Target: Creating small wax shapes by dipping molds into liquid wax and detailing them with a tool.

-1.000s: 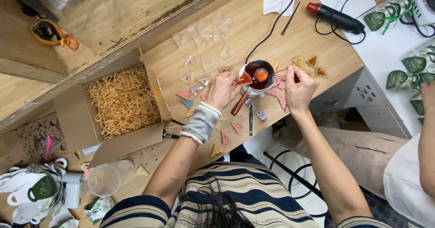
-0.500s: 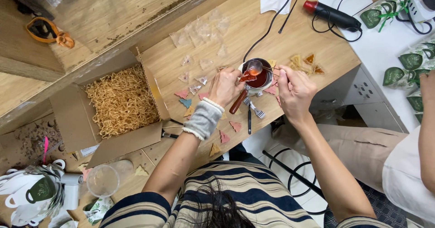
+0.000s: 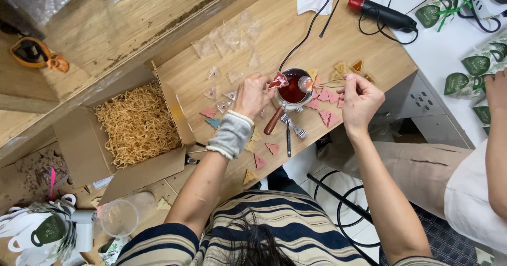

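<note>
A small melting pot (image 3: 292, 92) with a wooden handle sits on the wooden table (image 3: 338, 44), filled with dark red liquid. My left hand (image 3: 252, 94) pinches a small red triangular piece (image 3: 279, 80) right at the pot's left rim. My right hand (image 3: 359, 99) grips the thin handle of a metal spoon (image 3: 311, 84) whose bowl rests over the pot. Pink, orange and teal triangular pieces (image 3: 326, 99) lie scattered around the pot.
An open cardboard box (image 3: 138, 123) of straw-like filler stands at left. A black and red corded tool (image 3: 381, 13) lies at the back right, clear little bags (image 3: 229, 39) behind the pot. Another person's arm (image 3: 496, 134) is at the right edge. Tweezers (image 3: 289, 139) lie near the table's front edge.
My left hand brought the red piece up to the pot's left rim. My right hand drew back to the right, now holding the spoon out over the pot.
</note>
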